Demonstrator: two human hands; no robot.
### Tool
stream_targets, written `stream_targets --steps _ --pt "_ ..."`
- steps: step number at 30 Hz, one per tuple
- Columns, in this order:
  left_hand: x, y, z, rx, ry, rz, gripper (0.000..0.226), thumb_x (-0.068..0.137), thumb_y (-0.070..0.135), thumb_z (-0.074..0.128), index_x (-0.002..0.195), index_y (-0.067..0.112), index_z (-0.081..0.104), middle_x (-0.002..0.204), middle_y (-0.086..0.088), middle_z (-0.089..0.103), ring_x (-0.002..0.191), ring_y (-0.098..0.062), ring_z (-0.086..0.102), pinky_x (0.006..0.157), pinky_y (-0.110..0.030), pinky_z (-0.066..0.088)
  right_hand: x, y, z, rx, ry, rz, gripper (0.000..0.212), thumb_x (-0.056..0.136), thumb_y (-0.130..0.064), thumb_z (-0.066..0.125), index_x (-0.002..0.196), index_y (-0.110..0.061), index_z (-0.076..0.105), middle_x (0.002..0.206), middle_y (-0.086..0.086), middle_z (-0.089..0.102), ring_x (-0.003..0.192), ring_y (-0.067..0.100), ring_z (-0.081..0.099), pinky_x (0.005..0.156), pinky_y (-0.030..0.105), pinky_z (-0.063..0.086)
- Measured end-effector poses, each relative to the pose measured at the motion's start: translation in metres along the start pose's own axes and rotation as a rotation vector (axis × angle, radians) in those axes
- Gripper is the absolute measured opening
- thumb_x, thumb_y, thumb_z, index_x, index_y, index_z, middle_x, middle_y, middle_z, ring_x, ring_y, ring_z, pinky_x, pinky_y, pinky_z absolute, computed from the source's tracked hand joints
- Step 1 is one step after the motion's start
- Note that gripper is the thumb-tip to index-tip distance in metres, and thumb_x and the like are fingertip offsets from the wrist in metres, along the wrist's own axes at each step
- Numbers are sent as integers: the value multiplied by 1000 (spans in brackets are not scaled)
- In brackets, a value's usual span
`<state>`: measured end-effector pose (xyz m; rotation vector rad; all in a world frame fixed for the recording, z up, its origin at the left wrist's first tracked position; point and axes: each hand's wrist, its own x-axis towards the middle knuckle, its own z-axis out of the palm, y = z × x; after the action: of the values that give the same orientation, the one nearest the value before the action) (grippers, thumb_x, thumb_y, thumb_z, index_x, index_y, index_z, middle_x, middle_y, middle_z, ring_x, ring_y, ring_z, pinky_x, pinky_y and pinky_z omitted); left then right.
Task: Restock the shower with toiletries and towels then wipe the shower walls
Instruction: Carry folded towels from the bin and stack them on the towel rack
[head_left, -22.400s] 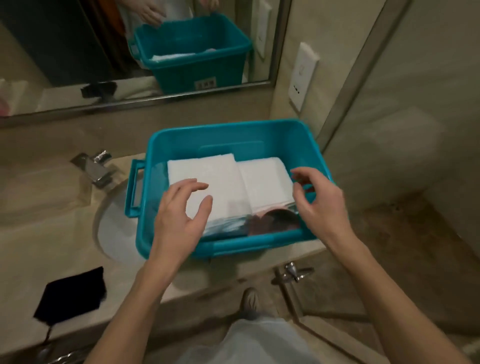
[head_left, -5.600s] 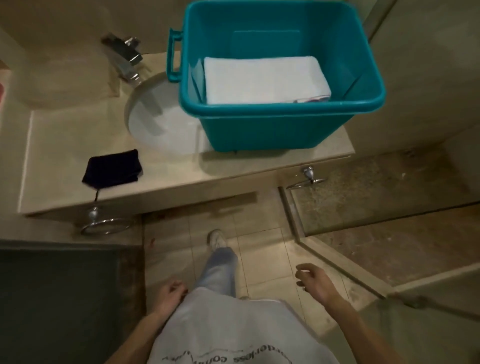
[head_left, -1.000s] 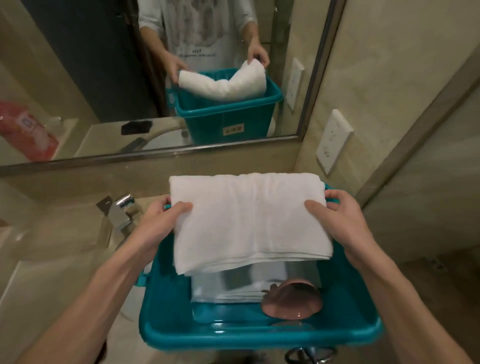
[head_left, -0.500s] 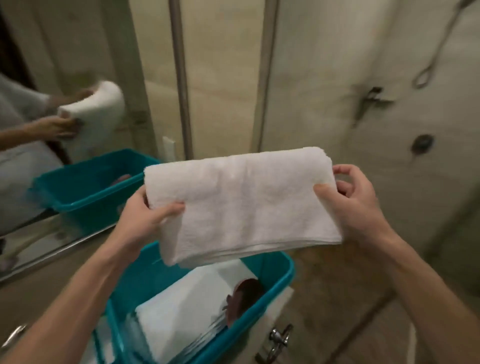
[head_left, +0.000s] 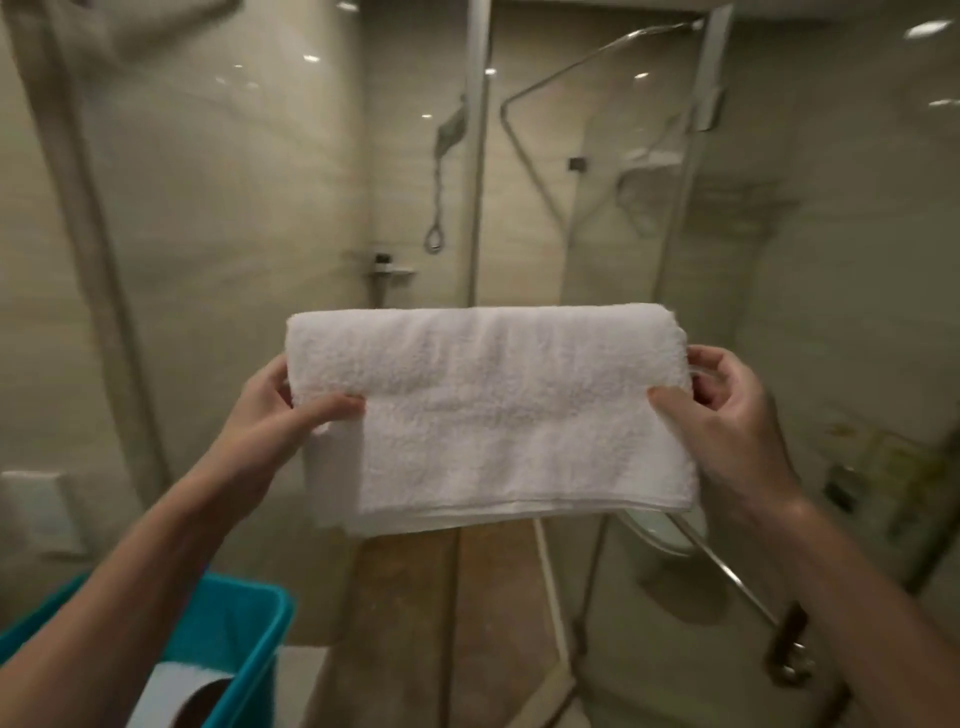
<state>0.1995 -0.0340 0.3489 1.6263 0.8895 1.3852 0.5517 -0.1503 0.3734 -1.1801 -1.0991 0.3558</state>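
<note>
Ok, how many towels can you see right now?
2. One folded white towel is held up between the left hand and right hand. What looks like a second towel peeks from the teal bin at lower left, mostly out of frame; more may be hidden there.

shower head (head_left: 451, 127): on wall rail | hose (head_left: 435, 240): hangs looped below it | wall plate (head_left: 39, 512): white, lower left

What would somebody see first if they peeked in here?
A big folded white towel fills the middle, held up at each end by the left hand and right hand. Behind it hangs the shower head, and a teal bin peeks in at the bottom left.
</note>
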Motion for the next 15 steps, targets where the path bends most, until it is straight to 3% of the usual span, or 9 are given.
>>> stream_targets --steps 2,6,9,13,15 --pt "3 5 49 -50 -72 -11 52 72 13 85 120 18 66 113 -4 75 101 -20 73 76 -28 57 -10 -5 -51 -61 79 -19 34 87 -2 72 113 -20 60 102 3 75 85 12 72 67 27 58" --pt "-4 21 150 -136 -197 -26 45 76 12 80 118 18 68 111 -4 76 101 -25 73 83 -41 58 -31 -20 -150 -149 224 -56 34 88 -5 72 117 -18 60 98 -3 76 84 9 72 71 27 59" --pt "-18 34 223 -204 -264 -34 45 77 13 81 120 20 67 111 -3 75 101 -24 73 83 -41 59 -45 -34 -223 -216 305 -81 34 89 -5 71 116 -21 59 92 -13 76 78 2 71 66 19 58" --pt "-43 57 313 -262 -374 -19 50 76 17 84 122 23 66 114 -3 74 103 -23 72 83 -41 60 -63 -42 -316 -268 400 -65 36 89 -6 71 119 -23 59 95 -6 76 84 8 72 67 25 60" --pt "-56 70 357 -284 -419 -5 56 72 21 88 123 23 66 113 -3 74 102 -23 73 84 -43 60 -73 -40 -360 -271 450 -43 36 89 -8 71 119 -23 59 92 -9 76 82 6 73 61 21 57"
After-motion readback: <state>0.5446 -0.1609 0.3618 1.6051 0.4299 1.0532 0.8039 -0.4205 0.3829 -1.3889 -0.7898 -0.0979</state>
